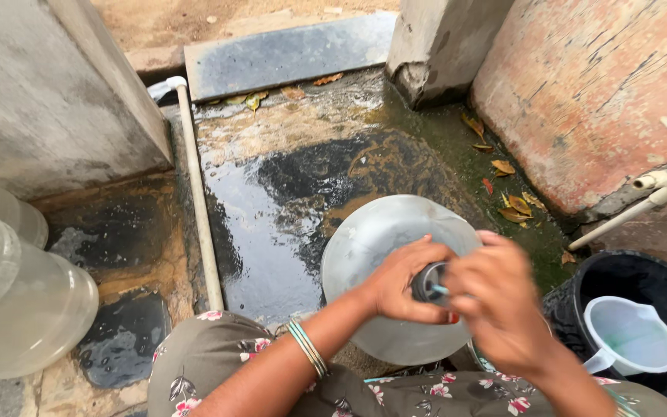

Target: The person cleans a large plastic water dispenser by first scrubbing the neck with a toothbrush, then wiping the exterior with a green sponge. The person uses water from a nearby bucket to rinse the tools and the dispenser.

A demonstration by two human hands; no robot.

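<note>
Over the wet floor (272, 232), near its right edge, the head view shows a large clear water jug (372, 247) tilted toward the person. Left hand (403, 282) clamps its neck; right hand (499, 305), blurred, closes on the dark cap (428, 284). Judging by this, the cap is being worked, and a firm twist comes next.

Wet dark stone floor (272, 224), green algae toward the right wall. White pipe (198, 201) runs along the floor's left edge. Two clear empty water jugs (17, 301) lie at far left beside a grey concrete wall (48, 93). Reddish plastered wall (588, 93) at right with thin white pipes (658, 189). Dry leaves (511, 205) at its base. Black bucket (661, 286) lower right, a white plastic mug (631, 336) inside it.
</note>
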